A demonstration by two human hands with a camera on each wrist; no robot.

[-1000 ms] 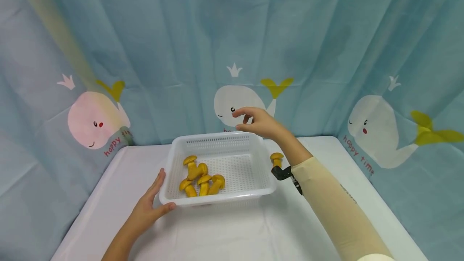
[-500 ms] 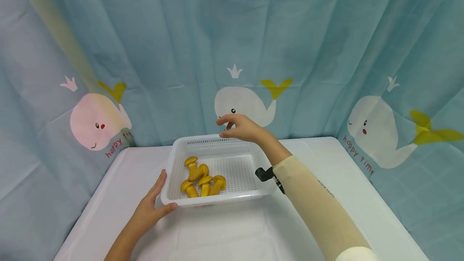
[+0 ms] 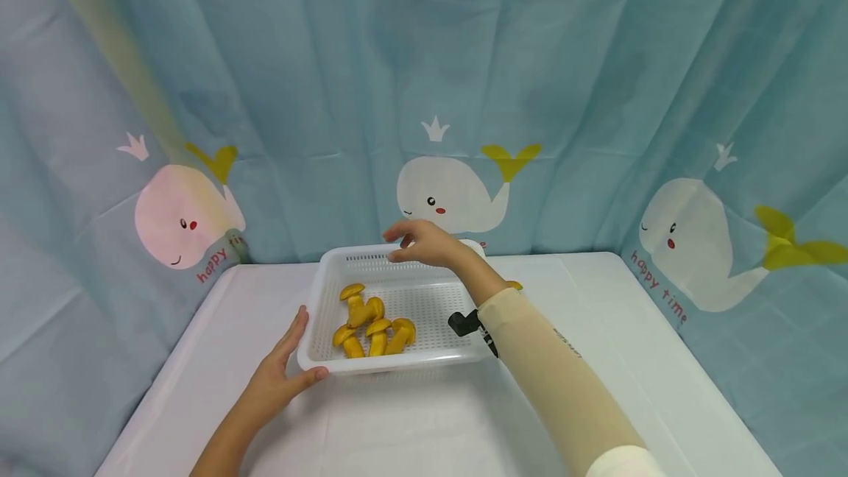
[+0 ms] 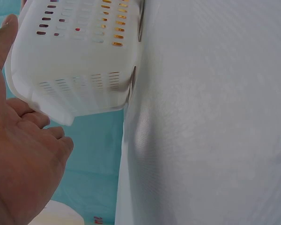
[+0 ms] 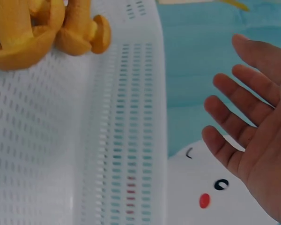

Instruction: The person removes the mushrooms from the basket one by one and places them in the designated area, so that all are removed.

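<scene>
A white perforated plastic basket [image 3: 424,363] stands on the table with several yellow-brown mushrooms [image 3: 377,337] grouped in its left part. My left hand [image 3: 268,389] spans the basket's near left corner, thumb at the front rim and outstretched fingers along the left side; the left wrist view shows fingers touching the rim. Over the far rim hovers my right hand [image 3: 427,243], fingers loosely bent and apart. The right wrist view confirms nothing lies in that right hand [image 5: 257,122]. Outside the basket to the right, one more mushroom [image 3: 514,285] is mostly hidden behind my right forearm.
The white-covered table [image 3: 636,359] extends to both sides and in front of the basket. A blue curtain [image 3: 331,94] printed with whales hangs close behind the table and along its sides. My sleeved right forearm [image 3: 550,381] crosses the basket's right side.
My right hand has moved left and slightly down, from the basket's far right corner to above the middle of its far rim. The left hand stays at its corner; the mushrooms keep their places.
</scene>
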